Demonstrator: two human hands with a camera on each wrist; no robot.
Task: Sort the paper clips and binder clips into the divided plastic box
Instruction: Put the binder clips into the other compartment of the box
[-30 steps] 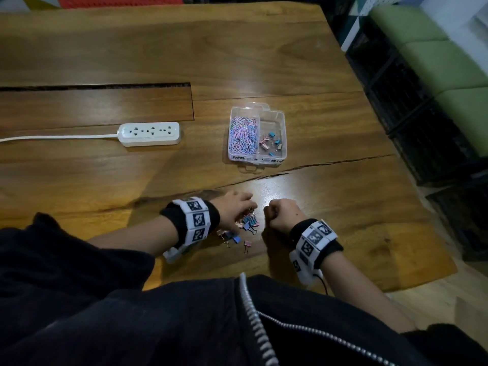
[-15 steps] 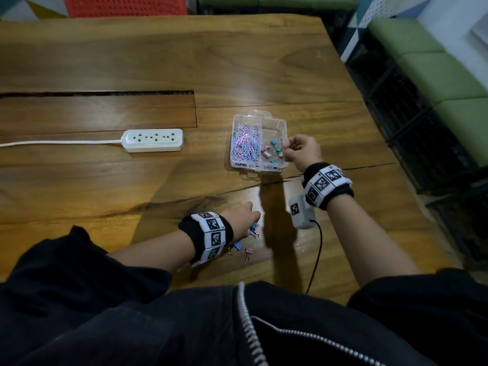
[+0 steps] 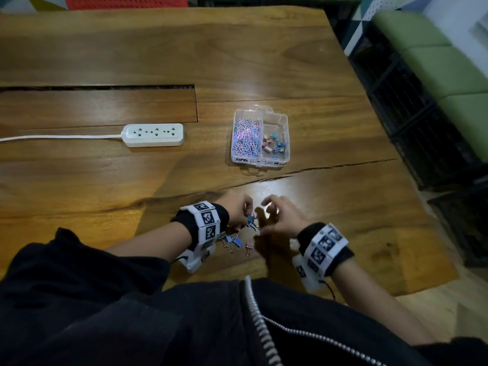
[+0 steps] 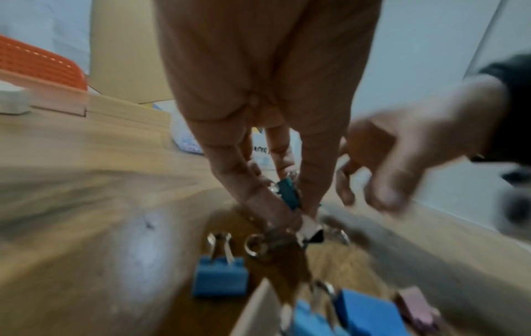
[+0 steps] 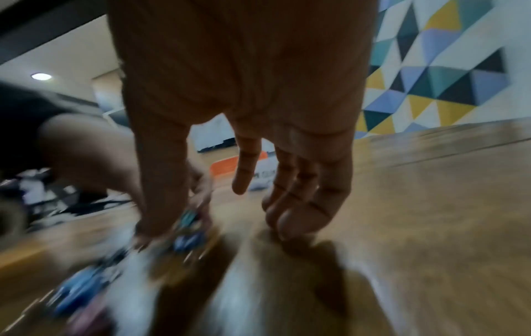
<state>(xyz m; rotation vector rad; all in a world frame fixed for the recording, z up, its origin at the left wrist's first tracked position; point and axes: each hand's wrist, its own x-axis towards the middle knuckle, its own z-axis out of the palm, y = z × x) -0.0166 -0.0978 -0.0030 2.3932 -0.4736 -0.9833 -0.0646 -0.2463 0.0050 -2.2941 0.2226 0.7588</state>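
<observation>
The clear divided box stands mid-table, with paper clips in its left compartment and binder clips in its right. My left hand pinches a teal binder clip just above the table near the front edge. Loose binder clips lie below it: two blue ones and a pink one. My right hand hovers right beside the left hand, its fingers loosely spread and empty.
A white power strip with its cable lies left of the box. A long slot crosses the table behind it. A crack runs across the wood between box and hands. The table's right edge drops to black crates and green cushions.
My right hand went out to the box's right compartment, then came back empty beside the left hand. The left hand now pinches a teal clip from the pile.
</observation>
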